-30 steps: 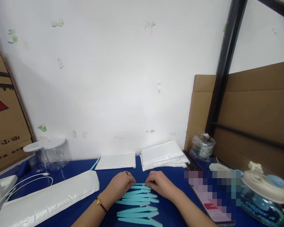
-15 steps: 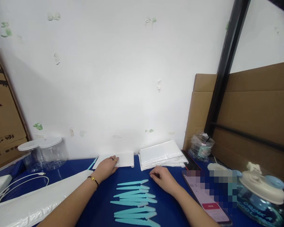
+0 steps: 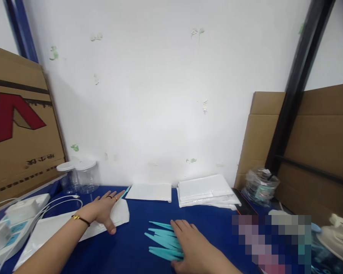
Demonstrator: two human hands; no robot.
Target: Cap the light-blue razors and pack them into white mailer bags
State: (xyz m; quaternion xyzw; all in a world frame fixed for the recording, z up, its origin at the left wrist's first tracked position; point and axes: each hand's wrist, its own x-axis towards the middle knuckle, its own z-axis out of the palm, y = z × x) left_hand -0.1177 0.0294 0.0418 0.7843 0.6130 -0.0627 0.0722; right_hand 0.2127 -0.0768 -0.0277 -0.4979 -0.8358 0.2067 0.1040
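My right hand (image 3: 193,243) curls over the right ends of several slim teal eyebrow razors (image 3: 162,239), its fingers at the far side of the bunch and thumb at the near side. Their left tips stick out fanned on the blue table. My left hand (image 3: 103,211) has its fingers spread and thumb apart above a long white plastic mailer bag (image 3: 121,213). A single teal stick (image 3: 127,191) lies by its fingertips; whether they touch cannot be made out. Against the wall lies a folded white bag (image 3: 150,191), with a stack of white bags (image 3: 205,190) to its right.
Two clear lidded jars (image 3: 87,177) stand at the back left, near a power strip (image 3: 20,224) with white cables. On the right are a plastic-wrapped cup (image 3: 263,188), a blurred phone and a drink bottle (image 3: 338,239). Cardboard (image 3: 326,152) borders the right side.
My view has swung left. My left hand has come off the folded white bag, moving left over the mailer. My right hand has moved onto the razors, which now lie closer together.
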